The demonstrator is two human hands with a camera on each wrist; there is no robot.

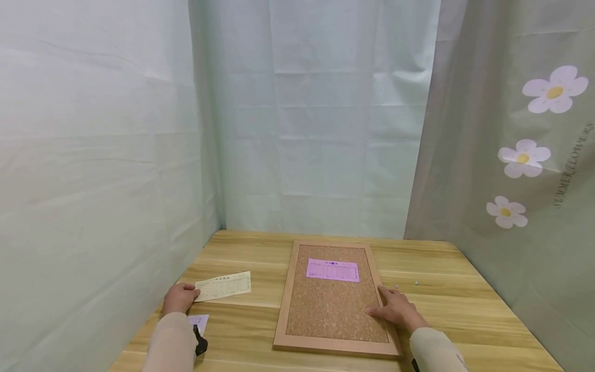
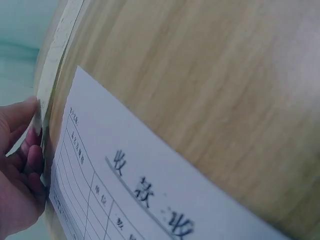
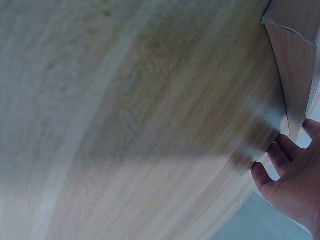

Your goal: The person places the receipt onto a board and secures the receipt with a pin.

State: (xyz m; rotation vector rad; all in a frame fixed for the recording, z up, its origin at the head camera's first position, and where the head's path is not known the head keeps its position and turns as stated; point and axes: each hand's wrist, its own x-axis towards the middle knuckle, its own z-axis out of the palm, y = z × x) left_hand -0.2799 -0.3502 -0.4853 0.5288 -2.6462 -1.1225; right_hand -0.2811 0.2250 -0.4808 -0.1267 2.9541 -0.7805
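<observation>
At the left of the table in the head view, my left hand pinches the near-left end of a pale yellow receipt slip. The left wrist view shows that slip nearly edge-on between thumb and fingers. Partly under the left forearm lies a lilac receipt slip, its printed face up. My right hand rests on the right edge of a wood-framed cork board, thumb over the cork, other fingertips along the frame's outer side. A pink-purple receipt slip lies on the board's upper part.
Right of the board, a small purple pushpin and a pale green one lie on the wooden table. Pale curtains hang along the left, back and right sides, the right one printed with white flowers.
</observation>
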